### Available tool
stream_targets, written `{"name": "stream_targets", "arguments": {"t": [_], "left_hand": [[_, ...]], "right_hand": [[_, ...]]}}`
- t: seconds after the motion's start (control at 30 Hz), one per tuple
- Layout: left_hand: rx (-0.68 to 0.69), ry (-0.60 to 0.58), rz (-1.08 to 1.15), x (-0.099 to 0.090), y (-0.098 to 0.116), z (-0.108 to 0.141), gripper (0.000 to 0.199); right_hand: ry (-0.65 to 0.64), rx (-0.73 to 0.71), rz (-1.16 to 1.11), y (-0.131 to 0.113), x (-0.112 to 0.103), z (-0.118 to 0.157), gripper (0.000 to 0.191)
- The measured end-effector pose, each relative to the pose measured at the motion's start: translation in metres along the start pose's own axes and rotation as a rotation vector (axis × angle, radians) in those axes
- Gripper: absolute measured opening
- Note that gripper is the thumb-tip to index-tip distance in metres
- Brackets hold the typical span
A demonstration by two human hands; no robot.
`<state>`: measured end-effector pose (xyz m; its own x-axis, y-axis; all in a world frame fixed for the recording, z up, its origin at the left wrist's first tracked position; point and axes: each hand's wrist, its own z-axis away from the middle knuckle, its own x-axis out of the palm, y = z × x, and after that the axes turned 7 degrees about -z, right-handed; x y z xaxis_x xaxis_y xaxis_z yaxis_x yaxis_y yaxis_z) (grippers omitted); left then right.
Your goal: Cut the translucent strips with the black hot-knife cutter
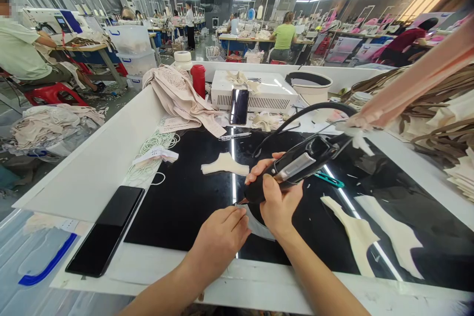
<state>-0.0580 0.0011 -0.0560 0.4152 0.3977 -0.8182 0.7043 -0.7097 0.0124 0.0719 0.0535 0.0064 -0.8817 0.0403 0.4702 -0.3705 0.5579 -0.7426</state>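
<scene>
The left grip (222, 232) pinches pale fabric (255, 226) beneath the tool (296, 166) the right grip (277, 207) clasps.

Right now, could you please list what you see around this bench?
Handheld tool: one, black and silver, right hand
Pale piece: one, whitish, left hand
Cut pieces: three, cream and white, on black sheet
Phones: two, black, front left and back
Box: one, white, back
Red container: one, red, back left
Fabric pile: one, beige-pink, back left
Teal item: one, teal, right side
Cord bundle: one, pale green, left side
Co-workers: several, varied clothing, background
Left hand, right hand: one each, bare, front centre
</scene>
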Motion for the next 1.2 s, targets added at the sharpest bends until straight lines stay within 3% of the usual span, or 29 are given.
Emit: {"name": "stream_targets", "arguments": {"t": [0.2,0.43,0.6,1.2], "left_hand": [[0.012,0.001,-0.009,-0.004,-0.001,-0.001,0.023],[0.045,-0.035,-0.027,-0.013,-0.003,-0.003,0.027],[0.055,-0.054,-0.006,-0.015,-0.005,-0.003,0.025],[0.068,-0.141,0.036,-0.021,-0.01,-0.006,0.026]], "right_hand": [[-0.01,-0.001,0.004,-0.013,-0.007,-0.005,0.036],[0.025,0.019,0.056,-0.05,-0.037,0.003,0.034],[0.035,0.008,0.109,-0.063,-0.054,0.015,0.035],[0.019,-0.018,0.082,-0.057,-0.054,0.026,0.036]]}}
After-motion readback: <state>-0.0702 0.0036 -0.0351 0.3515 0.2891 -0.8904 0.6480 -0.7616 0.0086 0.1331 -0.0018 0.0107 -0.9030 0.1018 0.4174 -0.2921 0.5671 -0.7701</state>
